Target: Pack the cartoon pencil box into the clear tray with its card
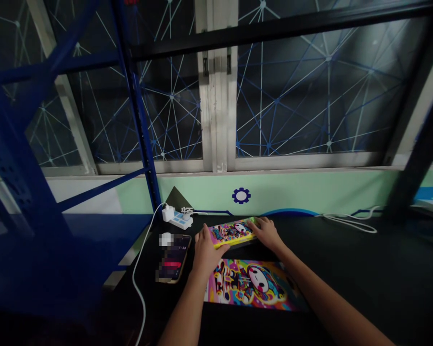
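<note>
A colourful flat box [233, 231] with a cartoon figure on top and a yellow side lies on the black table, held between both hands. My left hand [206, 250] grips its left end, the thumb along the front edge. At the right end, my right hand [267, 232] has its fingers on the top and far edge. Nearer to me, between my forearms, a printed sheet [252, 283] with a similar cartoon figure lies flat; my right forearm covers part of its right side.
Left of my hands lies a phone [175, 259], partly pixelated. Behind it sits a white power strip [180, 219] with a white cable [139, 288] running forward. Another cable [350, 223] lies at the back right. A blue shelf frame [139, 120] stands at the left.
</note>
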{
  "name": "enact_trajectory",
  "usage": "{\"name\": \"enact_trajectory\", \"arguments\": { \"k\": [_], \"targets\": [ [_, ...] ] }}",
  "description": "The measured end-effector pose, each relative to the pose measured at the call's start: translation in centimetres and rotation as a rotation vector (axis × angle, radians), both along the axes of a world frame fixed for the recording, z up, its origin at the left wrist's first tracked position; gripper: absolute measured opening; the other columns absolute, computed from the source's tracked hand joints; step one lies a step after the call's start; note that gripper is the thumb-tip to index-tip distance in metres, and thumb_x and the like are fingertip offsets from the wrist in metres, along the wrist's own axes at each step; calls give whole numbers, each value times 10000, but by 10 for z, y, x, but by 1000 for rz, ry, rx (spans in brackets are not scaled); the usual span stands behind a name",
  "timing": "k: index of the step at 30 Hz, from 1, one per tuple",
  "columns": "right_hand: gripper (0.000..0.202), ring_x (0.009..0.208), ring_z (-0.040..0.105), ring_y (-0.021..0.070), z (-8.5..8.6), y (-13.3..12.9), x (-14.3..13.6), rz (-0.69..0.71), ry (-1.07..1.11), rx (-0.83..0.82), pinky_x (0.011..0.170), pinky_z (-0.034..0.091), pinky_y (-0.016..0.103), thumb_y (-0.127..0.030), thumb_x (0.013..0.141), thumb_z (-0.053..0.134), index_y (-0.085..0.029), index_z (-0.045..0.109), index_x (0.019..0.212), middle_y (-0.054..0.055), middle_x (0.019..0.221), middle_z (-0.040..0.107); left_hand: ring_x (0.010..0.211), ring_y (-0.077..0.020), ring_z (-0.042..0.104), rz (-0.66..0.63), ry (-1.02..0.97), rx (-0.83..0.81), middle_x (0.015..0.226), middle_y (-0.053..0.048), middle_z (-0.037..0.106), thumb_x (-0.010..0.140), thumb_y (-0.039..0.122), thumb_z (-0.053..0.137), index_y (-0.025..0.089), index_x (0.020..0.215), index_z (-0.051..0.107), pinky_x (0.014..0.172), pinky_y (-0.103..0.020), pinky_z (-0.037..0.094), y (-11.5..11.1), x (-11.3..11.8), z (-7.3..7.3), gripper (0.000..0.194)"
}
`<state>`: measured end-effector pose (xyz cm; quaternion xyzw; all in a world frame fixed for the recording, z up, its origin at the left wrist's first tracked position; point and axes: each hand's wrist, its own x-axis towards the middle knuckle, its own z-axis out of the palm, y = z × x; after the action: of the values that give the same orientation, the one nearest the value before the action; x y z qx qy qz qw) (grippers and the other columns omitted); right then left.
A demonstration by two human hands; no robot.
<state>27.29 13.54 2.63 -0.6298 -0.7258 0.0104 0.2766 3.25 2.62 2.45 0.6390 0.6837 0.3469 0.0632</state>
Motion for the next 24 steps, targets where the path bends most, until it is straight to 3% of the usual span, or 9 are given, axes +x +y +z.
{"name": "enact_trajectory", "arguments": {
  "k": [8, 15, 20, 24],
  "targets": [
    [357, 1112, 651, 239, -1, -6, 0, 55, -51, 15, 938, 560, 470, -397, 985, 636, -210, 612, 1288, 88, 1324, 629, 1472, -395, 378, -5, 63, -17, 1606, -284, 361, 886, 520, 622, 4, 1516, 370, 1187, -472, 316, 6, -3, -7, 853],
    [354, 1134, 640, 245, 2, -23, -2, 104, -139, 4, 958, 546, 481, -409, 982, 636, -209, 619, 1273, 89, 1334, 623, 1420, -313, 445, -36, 160, 16, 1512, -125, 554, 989, 396, 488, 231, 1431, 556, 1156, -528, 348, -7, 1, 0, 477],
    [371, 1146, 618, 296, 11, -52, 14, 161, -179, 16, 975, 497, 519, -502, 964, 613, -214, 685, 1186, 111, 1230, 670, 1376, -292, 513, -84, 230, 45, 1434, -84, 638, 1018, 370, 467, 312, 1236, 704, 1199, -645, 217, -15, 5, 5, 327],
    [405, 1278, 532, 381, 18, -94, 23, 183, -148, 89, 1058, 394, 604, -521, 990, 520, -268, 695, 1252, 158, 1340, 635, 1364, -284, 535, -96, 260, 61, 1425, -89, 647, 1016, 381, 473, 293, 1223, 712, 1190, -610, 280, -18, 4, 5, 327]
  ]
}}
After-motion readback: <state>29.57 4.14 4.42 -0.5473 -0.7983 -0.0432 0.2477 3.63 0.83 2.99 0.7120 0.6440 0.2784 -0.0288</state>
